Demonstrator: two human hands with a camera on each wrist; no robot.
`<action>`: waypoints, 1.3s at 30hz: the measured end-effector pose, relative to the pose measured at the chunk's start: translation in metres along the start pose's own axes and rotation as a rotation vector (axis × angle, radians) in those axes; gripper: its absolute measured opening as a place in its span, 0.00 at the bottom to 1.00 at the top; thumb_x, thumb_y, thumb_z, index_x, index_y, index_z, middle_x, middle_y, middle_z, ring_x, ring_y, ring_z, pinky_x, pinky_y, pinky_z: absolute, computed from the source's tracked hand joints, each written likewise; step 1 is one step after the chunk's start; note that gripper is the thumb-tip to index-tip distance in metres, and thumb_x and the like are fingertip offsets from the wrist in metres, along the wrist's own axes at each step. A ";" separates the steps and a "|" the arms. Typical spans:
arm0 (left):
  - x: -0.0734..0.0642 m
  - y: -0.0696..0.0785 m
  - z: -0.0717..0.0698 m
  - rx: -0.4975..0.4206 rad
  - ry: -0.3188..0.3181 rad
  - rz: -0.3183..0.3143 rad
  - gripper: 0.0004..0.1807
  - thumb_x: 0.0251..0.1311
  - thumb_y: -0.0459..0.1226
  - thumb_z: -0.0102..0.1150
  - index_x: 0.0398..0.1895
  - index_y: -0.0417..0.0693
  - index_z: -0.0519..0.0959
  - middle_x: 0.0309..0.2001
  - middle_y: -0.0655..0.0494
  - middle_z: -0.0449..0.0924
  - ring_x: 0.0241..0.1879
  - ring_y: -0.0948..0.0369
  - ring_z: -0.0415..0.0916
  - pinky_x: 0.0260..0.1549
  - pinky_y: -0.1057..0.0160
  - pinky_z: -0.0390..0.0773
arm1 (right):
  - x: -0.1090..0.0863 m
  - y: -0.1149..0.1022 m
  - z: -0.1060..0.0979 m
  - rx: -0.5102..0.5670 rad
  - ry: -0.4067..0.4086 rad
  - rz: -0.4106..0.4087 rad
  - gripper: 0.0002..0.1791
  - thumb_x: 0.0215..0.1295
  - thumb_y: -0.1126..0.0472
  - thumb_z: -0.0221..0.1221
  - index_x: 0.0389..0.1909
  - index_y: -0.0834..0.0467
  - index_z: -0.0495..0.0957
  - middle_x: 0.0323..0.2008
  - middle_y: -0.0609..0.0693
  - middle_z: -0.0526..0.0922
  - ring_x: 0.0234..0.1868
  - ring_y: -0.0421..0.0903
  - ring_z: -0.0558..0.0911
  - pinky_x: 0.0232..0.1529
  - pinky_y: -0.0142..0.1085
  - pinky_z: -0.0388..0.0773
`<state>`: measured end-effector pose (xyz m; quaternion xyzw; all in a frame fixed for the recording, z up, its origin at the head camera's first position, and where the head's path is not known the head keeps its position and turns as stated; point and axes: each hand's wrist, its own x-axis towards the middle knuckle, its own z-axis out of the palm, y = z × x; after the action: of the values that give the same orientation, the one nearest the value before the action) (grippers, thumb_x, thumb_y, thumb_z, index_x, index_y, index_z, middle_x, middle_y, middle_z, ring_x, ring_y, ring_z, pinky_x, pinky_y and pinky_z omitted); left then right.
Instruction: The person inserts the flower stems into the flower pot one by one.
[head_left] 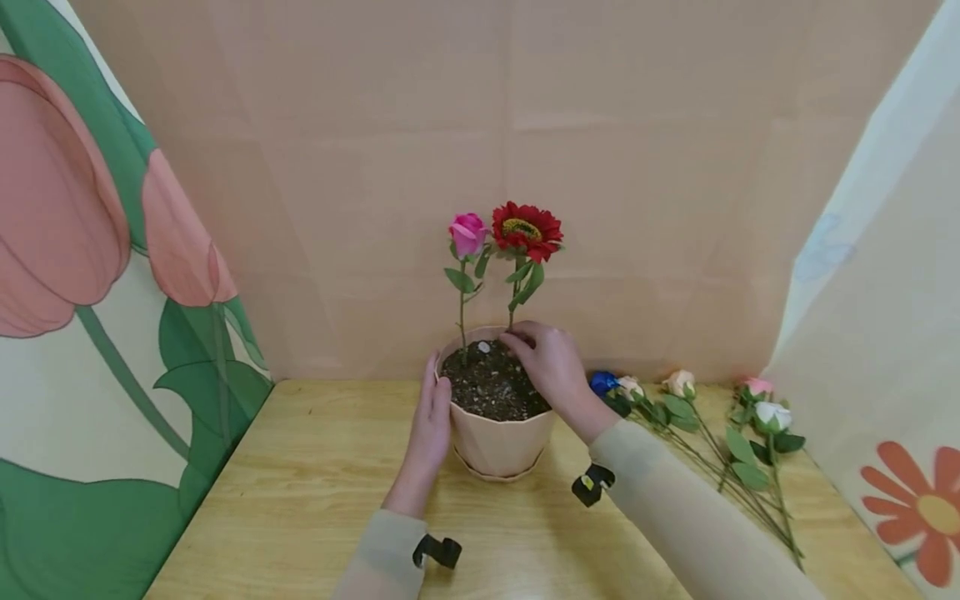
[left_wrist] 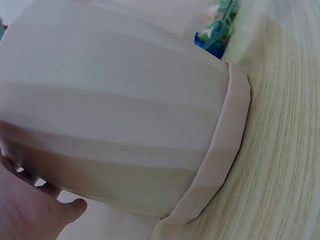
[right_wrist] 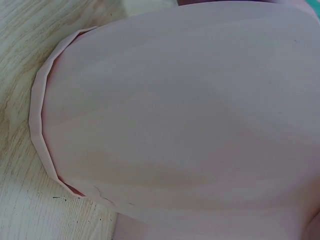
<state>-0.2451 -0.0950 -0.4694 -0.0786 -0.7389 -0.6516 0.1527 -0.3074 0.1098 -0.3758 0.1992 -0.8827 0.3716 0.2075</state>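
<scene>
left hand straight-fingered on pot | right hand pinching red flower | 5 flowers right of fingers, 1 pink flower left

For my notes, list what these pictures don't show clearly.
Head view: lower stem of red flower, hidden by right hand.
Head view: bottom of pink rose, buried in soil.
Left wrist view: blue flower, blurred, partly behind pot.
Right wrist view: pot's full rim, cut off by right edge.
</scene>
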 end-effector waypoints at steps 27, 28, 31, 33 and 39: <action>0.003 0.002 0.003 -0.003 0.015 0.003 0.31 0.93 0.47 0.33 0.92 0.57 0.49 0.90 0.47 0.46 0.87 0.44 0.45 0.83 0.37 0.48 | 0.009 0.000 -0.006 -0.092 -0.061 -0.105 0.10 0.81 0.59 0.66 0.43 0.60 0.93 0.33 0.49 0.92 0.31 0.46 0.88 0.38 0.50 0.86; 0.003 0.002 0.003 -0.002 0.016 0.001 0.31 0.93 0.47 0.33 0.92 0.57 0.49 0.90 0.47 0.46 0.87 0.44 0.46 0.83 0.37 0.48 | 0.009 -0.001 -0.006 -0.092 -0.069 -0.103 0.10 0.82 0.59 0.66 0.44 0.61 0.93 0.34 0.49 0.93 0.32 0.47 0.89 0.39 0.51 0.86; 0.003 0.001 0.003 0.000 0.013 0.002 0.32 0.93 0.47 0.33 0.92 0.57 0.49 0.90 0.46 0.46 0.87 0.43 0.45 0.83 0.36 0.48 | 0.010 -0.001 -0.005 -0.094 -0.086 -0.102 0.10 0.82 0.60 0.66 0.45 0.61 0.93 0.34 0.50 0.93 0.32 0.46 0.89 0.39 0.51 0.86; 0.003 0.002 0.003 -0.001 0.009 0.003 0.32 0.93 0.48 0.33 0.92 0.57 0.49 0.90 0.46 0.46 0.87 0.43 0.45 0.83 0.36 0.48 | 0.011 0.000 -0.006 -0.092 -0.094 -0.101 0.10 0.82 0.60 0.66 0.45 0.61 0.93 0.34 0.50 0.93 0.32 0.46 0.89 0.39 0.50 0.86; 0.003 0.001 0.003 -0.002 0.002 -0.006 0.32 0.93 0.49 0.33 0.93 0.59 0.48 0.90 0.46 0.46 0.87 0.43 0.45 0.83 0.36 0.48 | 0.011 0.002 -0.005 -0.083 -0.112 -0.102 0.10 0.81 0.61 0.66 0.46 0.62 0.93 0.33 0.50 0.93 0.31 0.46 0.89 0.39 0.50 0.86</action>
<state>-0.2482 -0.0924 -0.4681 -0.0760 -0.7381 -0.6530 0.1516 -0.3167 0.1124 -0.3682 0.2556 -0.8963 0.3119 0.1845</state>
